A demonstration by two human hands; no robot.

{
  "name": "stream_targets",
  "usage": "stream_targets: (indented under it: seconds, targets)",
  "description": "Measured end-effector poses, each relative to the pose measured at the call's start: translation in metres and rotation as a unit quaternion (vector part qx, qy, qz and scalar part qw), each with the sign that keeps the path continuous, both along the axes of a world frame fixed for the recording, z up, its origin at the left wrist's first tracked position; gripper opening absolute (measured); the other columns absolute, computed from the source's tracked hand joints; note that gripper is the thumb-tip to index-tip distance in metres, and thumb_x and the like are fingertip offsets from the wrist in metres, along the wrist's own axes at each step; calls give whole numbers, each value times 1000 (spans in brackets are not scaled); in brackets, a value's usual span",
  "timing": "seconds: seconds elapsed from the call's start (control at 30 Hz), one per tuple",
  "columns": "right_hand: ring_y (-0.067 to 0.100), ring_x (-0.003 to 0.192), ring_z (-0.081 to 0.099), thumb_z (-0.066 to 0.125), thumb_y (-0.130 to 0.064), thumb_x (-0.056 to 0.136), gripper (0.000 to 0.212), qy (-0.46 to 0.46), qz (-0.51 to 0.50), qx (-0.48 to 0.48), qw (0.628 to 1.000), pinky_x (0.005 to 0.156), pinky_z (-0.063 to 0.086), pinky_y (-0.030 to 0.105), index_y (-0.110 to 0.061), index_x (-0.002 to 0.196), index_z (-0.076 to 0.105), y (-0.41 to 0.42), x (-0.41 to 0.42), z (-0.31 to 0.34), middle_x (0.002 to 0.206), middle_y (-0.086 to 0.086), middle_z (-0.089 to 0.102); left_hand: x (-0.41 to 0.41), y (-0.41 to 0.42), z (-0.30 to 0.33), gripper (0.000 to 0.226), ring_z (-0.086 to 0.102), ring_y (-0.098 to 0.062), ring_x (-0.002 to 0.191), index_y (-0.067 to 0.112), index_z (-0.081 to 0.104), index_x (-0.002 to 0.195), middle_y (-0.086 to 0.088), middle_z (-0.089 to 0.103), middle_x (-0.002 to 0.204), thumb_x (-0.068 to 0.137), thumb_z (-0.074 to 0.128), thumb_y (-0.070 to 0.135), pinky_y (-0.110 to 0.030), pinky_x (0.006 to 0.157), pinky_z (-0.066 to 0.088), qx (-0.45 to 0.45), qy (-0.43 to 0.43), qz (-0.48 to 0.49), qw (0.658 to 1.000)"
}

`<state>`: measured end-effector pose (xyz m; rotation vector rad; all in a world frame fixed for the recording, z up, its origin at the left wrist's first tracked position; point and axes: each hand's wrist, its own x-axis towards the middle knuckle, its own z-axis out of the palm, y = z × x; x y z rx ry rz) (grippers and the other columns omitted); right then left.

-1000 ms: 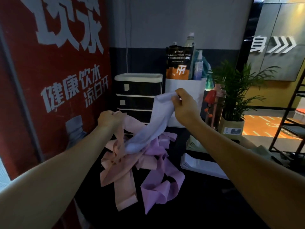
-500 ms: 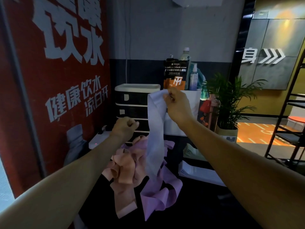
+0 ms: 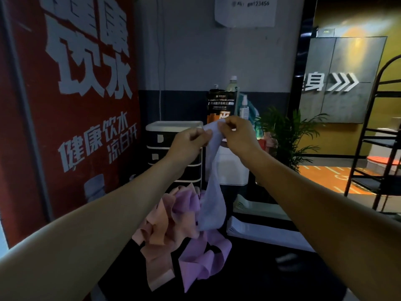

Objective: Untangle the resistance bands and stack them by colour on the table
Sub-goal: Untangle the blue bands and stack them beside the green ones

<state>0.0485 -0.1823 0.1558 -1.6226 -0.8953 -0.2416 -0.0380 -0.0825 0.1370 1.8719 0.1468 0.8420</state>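
Note:
A pale lavender-white band point(image 3: 211, 192) hangs down in the air, held up at its top end by both hands. My left hand point(image 3: 188, 143) pinches its upper left edge and my right hand point(image 3: 237, 135) pinches the upper right edge, the two hands close together. Below, on the dark table point(image 3: 249, 279), lies a tangled heap: peach-pink bands point(image 3: 159, 240) on the left and purple bands point(image 3: 201, 261) on the right. The hanging band's lower end reaches down to the heap.
A black-and-white drawer unit point(image 3: 173, 153) stands at the back, with a white box point(image 3: 233, 168), bottles and a dark pouch point(image 3: 221, 105) beside it. White paper stacks point(image 3: 260, 231) lie right of the heap. A potted plant point(image 3: 286, 135) and a metal rack point(image 3: 377, 161) are to the right; a red wall panel stands on the left.
My left hand let go of the peach bands and rose to take the pale band's top beside my right hand. The pale band has lifted clear and hangs straight.

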Motion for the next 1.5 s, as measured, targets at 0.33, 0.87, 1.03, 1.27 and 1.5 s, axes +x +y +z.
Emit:
stream_targets:
  seconds: [0.33,0.87,1.03,1.27,1.5]
  targets:
    - [21,82,62,68,-14,84,29,-38,17,-52,998,71,57,29,-11,109,55,-49,2,7,88,8,60,6,-26,19,16,63,-20,96,18,63,93,-6,67,98,97,48,22,-35,91,52,-76,-7,-30,997]
    - [16,70,51,50,-22,96,27,-91,-1,-77,993,70,46,31,-21,69,54,-77,7,-2,72,0,54,15,-44,4,19,57,-18,80,8,58,97,-5,59,85,85,66,21,-30,79,51,53,23,-13,998]
    - [34,79,60,61,-23,89,24,-56,35,-81,995,78,52,45,1,92,60,-81,11,-16,90,26,62,20,-48,-4,10,56,-20,86,12,52,88,-12,56,92,88,62,12,-30,77,49,-19,8,-64,998]
    - [22,73,56,62,-16,88,13,-49,18,-83,995,69,50,37,-3,86,62,-81,18,-31,82,22,62,23,-53,-24,11,61,-13,79,20,56,89,-5,62,90,89,60,9,-18,65,52,-17,37,-99,994]
    - [5,71,54,62,-11,87,12,-49,-31,-31,998,67,45,16,-2,87,69,-80,25,-33,81,0,62,34,-61,-35,19,58,-18,84,21,57,84,-4,62,89,78,74,13,-33,76,50,56,74,-80,992]
